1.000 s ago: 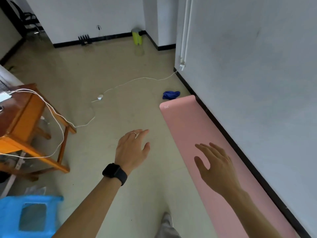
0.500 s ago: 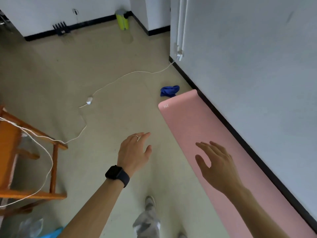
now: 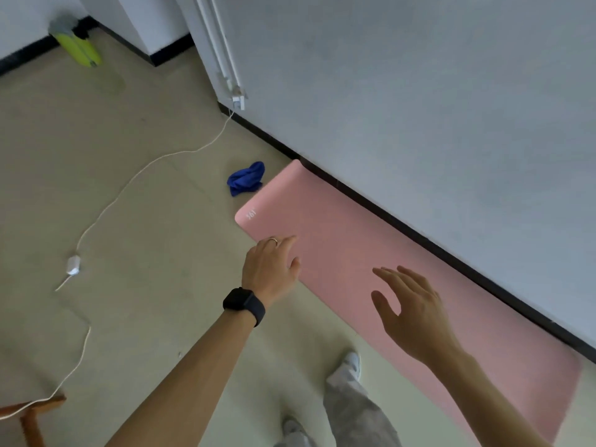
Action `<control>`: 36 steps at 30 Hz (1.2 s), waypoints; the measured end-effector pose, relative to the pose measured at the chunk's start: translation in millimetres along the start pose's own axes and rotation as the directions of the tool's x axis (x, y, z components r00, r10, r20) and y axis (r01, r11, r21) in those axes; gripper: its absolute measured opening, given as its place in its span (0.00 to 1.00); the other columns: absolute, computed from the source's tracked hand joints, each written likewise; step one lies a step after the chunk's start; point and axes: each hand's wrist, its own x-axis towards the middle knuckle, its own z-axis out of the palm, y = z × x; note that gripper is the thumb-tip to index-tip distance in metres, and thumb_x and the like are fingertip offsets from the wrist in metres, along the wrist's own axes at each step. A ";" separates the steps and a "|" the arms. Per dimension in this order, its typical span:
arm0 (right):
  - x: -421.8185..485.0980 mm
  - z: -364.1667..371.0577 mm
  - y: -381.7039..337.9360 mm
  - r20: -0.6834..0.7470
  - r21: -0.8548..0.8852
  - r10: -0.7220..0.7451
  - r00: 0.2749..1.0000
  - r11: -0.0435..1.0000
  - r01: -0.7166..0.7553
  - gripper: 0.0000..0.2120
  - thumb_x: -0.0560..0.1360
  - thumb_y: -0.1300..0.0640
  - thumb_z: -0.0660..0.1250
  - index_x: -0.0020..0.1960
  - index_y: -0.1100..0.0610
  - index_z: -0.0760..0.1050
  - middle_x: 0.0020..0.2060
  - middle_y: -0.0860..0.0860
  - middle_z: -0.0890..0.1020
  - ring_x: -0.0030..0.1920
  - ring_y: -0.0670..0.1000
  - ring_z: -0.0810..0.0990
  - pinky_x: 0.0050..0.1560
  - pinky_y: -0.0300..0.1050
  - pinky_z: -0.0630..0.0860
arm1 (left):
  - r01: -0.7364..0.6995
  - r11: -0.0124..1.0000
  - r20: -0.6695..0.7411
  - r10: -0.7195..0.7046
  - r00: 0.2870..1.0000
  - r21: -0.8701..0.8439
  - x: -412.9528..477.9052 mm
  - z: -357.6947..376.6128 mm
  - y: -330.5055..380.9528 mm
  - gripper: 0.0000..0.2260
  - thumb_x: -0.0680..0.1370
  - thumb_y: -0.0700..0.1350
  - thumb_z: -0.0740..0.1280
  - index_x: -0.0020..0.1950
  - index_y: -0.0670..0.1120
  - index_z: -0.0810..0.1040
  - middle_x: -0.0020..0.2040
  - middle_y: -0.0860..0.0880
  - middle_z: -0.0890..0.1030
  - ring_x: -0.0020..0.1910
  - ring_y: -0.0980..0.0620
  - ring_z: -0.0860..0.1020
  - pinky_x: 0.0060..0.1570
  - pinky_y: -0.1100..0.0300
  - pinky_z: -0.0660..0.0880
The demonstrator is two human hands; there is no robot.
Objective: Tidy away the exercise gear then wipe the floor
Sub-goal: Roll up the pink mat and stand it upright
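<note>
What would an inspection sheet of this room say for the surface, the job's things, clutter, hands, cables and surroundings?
Surface: beige hard floor.
Job's things: flat pink exercise mat unrolled along the pale grey wall; crumpled blue cloth on the floor beside its far end.
Clutter: nothing seen.
Hands: left hand open over the mat's near edge; right hand open above the mat; contact cannot be told.
Cables: thin white cable with a small white block lies across the floor from the wall.
Surroundings: black skirting, white wall pipes, yellow-green bin, brown wooden furniture leg.
</note>
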 end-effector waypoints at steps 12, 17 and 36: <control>218.7 91.5 4.3 0.133 -0.004 -0.004 0.991 1.000 0.004 0.23 0.79 0.42 0.56 0.71 0.47 0.73 0.67 0.45 0.78 0.72 0.53 0.70 0.67 0.56 0.71 | 0.026 0.999 0.081 -0.029 0.996 0.041 198.9 50.1 -70.0 0.21 0.79 0.51 0.63 0.73 0.51 0.70 0.66 0.49 0.77 0.65 0.47 0.73 0.62 0.52 0.72; 337.1 192.1 -0.1 0.187 -0.044 -0.011 0.982 0.999 0.020 0.24 0.79 0.41 0.53 0.72 0.46 0.71 0.68 0.44 0.76 0.73 0.53 0.69 0.69 0.55 0.69 | 0.012 0.999 0.078 -0.016 0.997 0.046 311.9 111.9 -158.4 0.21 0.79 0.51 0.64 0.72 0.50 0.72 0.66 0.49 0.78 0.66 0.46 0.74 0.63 0.50 0.72; 696.7 716.3 71.8 0.388 -0.077 0.020 0.921 0.997 0.011 0.29 0.82 0.44 0.55 0.80 0.46 0.50 0.77 0.46 0.63 0.75 0.52 0.61 0.74 0.52 0.64 | 0.206 0.977 0.084 -0.210 0.974 0.060 653.9 491.6 -510.3 0.23 0.80 0.55 0.61 0.73 0.49 0.66 0.61 0.44 0.77 0.59 0.44 0.75 0.57 0.47 0.75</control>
